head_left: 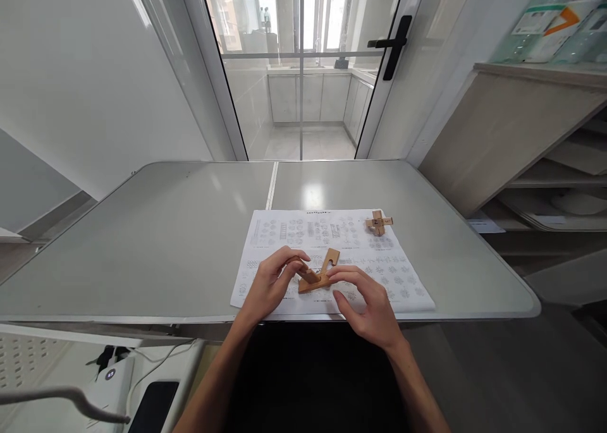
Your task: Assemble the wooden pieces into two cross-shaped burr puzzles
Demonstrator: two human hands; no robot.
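My left hand [274, 282] pinches a slim wooden puzzle piece [309, 274] between thumb and fingers, tilted with its lower end down at other wooden pieces. Below it, a flat wooden puzzle piece [310, 286] lies on the printed sheet. A notched wooden puzzle piece [332, 256] slants away behind; whether these touch or interlock I cannot tell. At their right end, my right hand [367, 303] rests fingertips against the wood, thumb spread apart from the fingers. The white printed sheet [408, 297], covered in small line diagrams, lies under the pieces.
A cross-shaped wooden puzzle [378, 223] sits on the sheet's far right corner. The grey table [142, 243] reaches a glass door [303, 104]. A shelf [535, 79] with bottles stands right. Lower left, a phone [154, 408] and a white power bank [111, 382] lie among cables.
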